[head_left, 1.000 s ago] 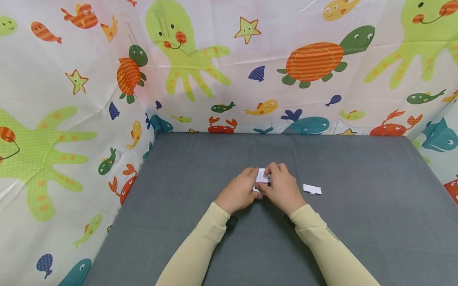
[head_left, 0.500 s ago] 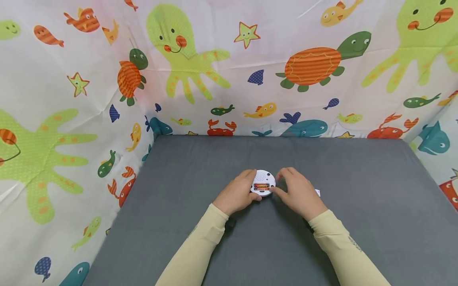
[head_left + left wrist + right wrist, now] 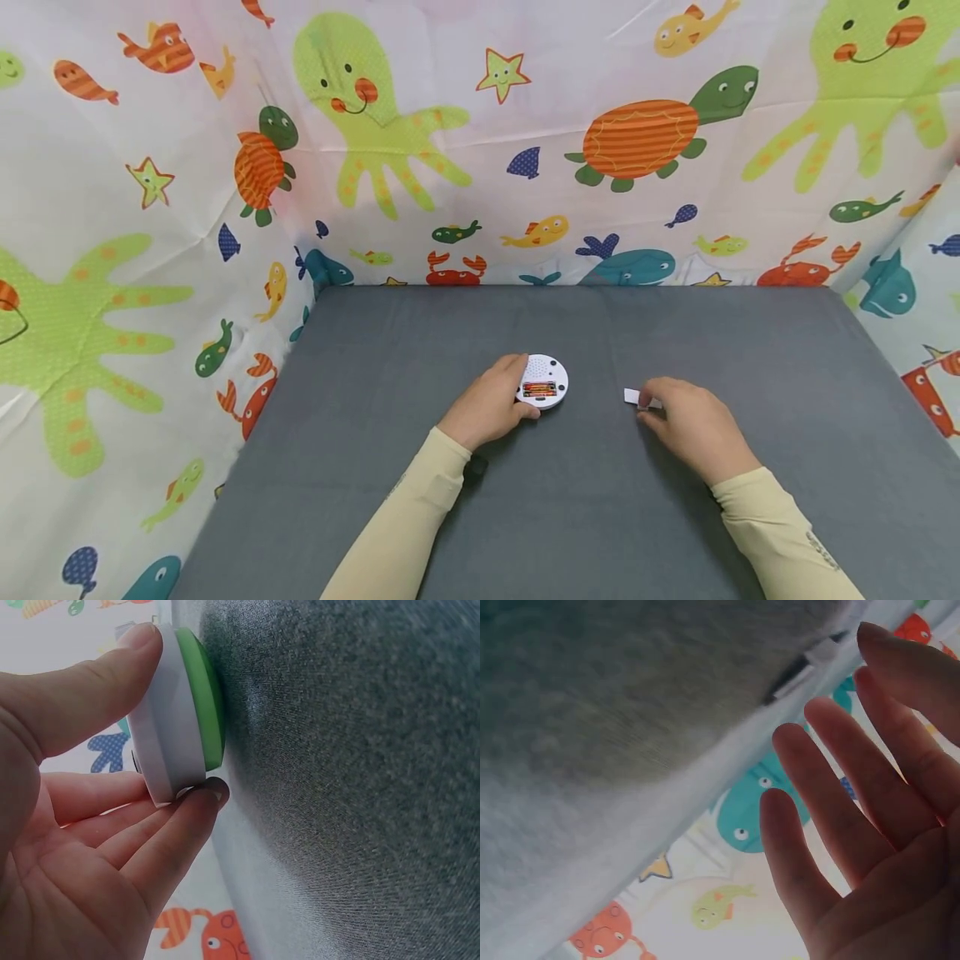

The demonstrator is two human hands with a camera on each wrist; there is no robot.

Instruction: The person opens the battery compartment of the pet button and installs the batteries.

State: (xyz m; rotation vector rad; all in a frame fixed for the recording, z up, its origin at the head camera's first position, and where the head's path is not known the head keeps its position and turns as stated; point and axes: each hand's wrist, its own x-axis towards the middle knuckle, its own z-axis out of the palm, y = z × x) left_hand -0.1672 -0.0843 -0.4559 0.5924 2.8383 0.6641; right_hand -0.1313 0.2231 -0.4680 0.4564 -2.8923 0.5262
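My left hand (image 3: pixel 486 402) grips a round white battery device (image 3: pixel 554 372) by its left side, thumb at the near edge. Its underside faces up, with speaker holes and an uncovered compartment of batteries (image 3: pixel 539 389). In the left wrist view, the device (image 3: pixel 166 720) has a green domed part (image 3: pixel 201 697) facing the grey cloth, and my fingers curl against its rim. My right hand (image 3: pixel 693 421) hovers over a small white battery cover (image 3: pixel 632 397), partly hiding it. In the right wrist view its fingers are loosely extended, and the cover (image 3: pixel 795 681) lies just beyond the fingertips.
Grey cloth (image 3: pixel 375 350) covers the flat table surface. A white curtain (image 3: pixel 420 50) printed with sea animals stands behind it and along both sides.
My right hand has left the device and moved right to the battery cover. The batteries in the compartment came into sight. My left hand keeps its hold.
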